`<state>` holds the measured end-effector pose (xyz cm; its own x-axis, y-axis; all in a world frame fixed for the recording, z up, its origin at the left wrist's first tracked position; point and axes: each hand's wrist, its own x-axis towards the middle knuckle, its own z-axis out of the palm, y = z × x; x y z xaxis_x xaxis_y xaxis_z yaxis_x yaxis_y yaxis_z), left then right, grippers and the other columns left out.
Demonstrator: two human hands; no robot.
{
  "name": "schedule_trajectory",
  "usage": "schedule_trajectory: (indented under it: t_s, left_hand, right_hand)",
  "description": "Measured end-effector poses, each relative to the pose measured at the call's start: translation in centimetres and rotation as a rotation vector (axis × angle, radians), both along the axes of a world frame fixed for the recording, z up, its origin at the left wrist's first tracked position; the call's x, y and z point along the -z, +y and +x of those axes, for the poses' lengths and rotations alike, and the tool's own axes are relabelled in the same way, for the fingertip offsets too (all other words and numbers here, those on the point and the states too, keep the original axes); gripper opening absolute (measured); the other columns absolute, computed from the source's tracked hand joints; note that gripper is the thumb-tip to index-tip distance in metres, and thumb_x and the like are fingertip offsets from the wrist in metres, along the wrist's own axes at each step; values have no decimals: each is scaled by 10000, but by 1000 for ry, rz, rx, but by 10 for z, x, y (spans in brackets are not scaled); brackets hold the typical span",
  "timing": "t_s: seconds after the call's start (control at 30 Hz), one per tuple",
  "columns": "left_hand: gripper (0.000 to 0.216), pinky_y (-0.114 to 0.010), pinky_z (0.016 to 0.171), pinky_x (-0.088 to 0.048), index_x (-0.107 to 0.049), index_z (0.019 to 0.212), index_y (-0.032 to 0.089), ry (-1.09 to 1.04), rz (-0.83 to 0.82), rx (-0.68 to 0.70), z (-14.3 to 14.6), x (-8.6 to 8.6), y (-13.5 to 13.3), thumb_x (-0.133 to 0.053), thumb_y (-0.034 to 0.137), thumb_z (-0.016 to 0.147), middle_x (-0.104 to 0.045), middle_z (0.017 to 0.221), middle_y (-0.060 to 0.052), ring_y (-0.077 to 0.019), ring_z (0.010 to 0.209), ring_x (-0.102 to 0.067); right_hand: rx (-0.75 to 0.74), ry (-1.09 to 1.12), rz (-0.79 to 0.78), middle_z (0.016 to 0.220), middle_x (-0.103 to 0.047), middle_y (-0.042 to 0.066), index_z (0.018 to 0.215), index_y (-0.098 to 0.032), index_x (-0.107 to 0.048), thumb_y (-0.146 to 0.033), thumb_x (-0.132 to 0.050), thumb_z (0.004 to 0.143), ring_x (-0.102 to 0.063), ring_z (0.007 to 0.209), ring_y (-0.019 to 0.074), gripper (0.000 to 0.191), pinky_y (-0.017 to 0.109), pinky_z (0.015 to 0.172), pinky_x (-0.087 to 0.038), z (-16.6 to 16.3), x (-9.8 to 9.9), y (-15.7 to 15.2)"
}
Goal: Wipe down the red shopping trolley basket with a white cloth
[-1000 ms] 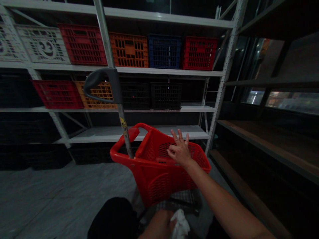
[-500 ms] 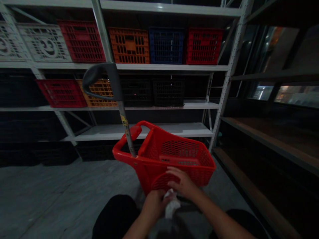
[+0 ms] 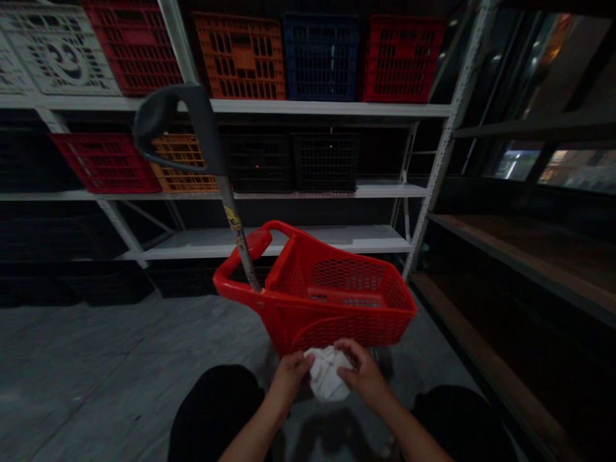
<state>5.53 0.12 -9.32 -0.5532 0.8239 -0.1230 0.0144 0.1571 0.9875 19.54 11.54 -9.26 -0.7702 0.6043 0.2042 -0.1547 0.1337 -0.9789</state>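
A crumpled white cloth (image 3: pixel 327 378) sits between both my hands, low in the middle of the view. My left hand (image 3: pixel 289 374) grips its left side with curled fingers. My right hand (image 3: pixel 363 374) pinches its right side and top. Just beyond them stands a red plastic shopping basket (image 3: pixel 337 321) on the floor, and the cloth is close to its near wall. The basket's grey pull handle (image 3: pixel 192 135) rises on a metal rod at its left end. My dark-clad knees show at the bottom.
Grey metal shelving (image 3: pixel 289 108) fills the back wall, with red, orange, blue, white and black crates (image 3: pixel 238 58) on it. Darker wooden shelves (image 3: pixel 520 256) run along the right. Grey concrete floor (image 3: pixel 96 366) spreads to the left.
My right hand came back from over the basket and joined the left hand on the cloth. Both hands have lifted the cloth up in front of the basket wall. The view tilted down.
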Motion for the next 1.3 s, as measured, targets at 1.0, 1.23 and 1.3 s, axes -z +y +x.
schedule_trajectory:
  t_s: [1.0,1.23,1.3]
  left_hand:
    - [291,-196,558,-365,-623,800,119,-57,-135,383,-6,-28,-23,-647,239,536,-592,681,10,-108,626,-499]
    - [274,-213,562,-358,-566,661,130,220,10,91,4,-22,6,-564,404,669,-534,612,10,-106,598,-460]
    - [286,-212,550,-350,-533,628,144,298,31,-3,6,-19,10,-527,420,705,-501,587,22,-100,577,-439]
  right_hand:
    - [-18,-145,90,577,-502,-22,631,-159,-558,-401,-490,769,-452,568,115,286,212,534,-341,-6,-6,19]
    - [-48,-173,247,682,-556,-32,785,-176,-584,-264,-592,691,-481,623,112,129,194,558,-355,-13,-19,-3]
    - [-16,-191,318,694,-580,-28,803,-185,-601,-224,-589,668,-496,623,117,141,199,564,-361,-12,-16,-1]
